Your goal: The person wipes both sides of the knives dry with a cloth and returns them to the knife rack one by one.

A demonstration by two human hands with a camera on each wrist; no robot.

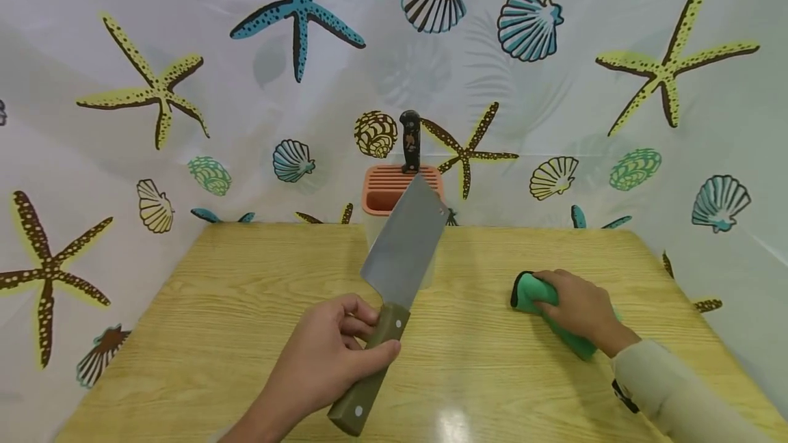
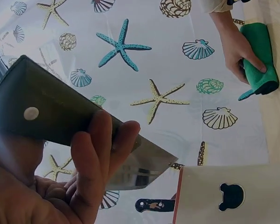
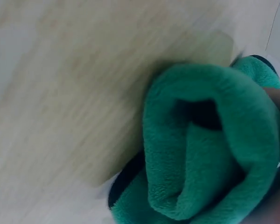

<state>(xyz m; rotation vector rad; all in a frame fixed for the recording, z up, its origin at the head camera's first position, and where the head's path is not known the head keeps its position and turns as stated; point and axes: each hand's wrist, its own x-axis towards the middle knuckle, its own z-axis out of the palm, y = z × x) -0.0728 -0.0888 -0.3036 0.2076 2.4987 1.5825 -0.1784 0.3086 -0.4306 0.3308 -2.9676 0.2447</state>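
My left hand [image 1: 332, 354] grips a cleaver [image 1: 409, 241] by its olive-brown riveted handle, with the broad blade tilted up and away. In the left wrist view, the cleaver's handle [image 2: 42, 105] lies across the fingers. Over at the right, my right hand [image 1: 579, 306] holds a folded green cloth [image 1: 535, 292] with black edging, just over or on the table; contact is hard to tell. Up close in the right wrist view, the green cloth [image 3: 210, 140] shows its rolled folds. Behind the blade stands a knife holder [image 1: 372, 186], partly hidden, with an orange slotted top.
A black-handled knife [image 1: 411, 142] stands in the holder's slots. The holder's cream side bears a dark bear-head mark [image 2: 232, 196]. Underneath is a wood-grain table [image 1: 246, 279]. A white sheet [image 1: 345, 101] printed with starfish and shells hangs behind and along both sides.
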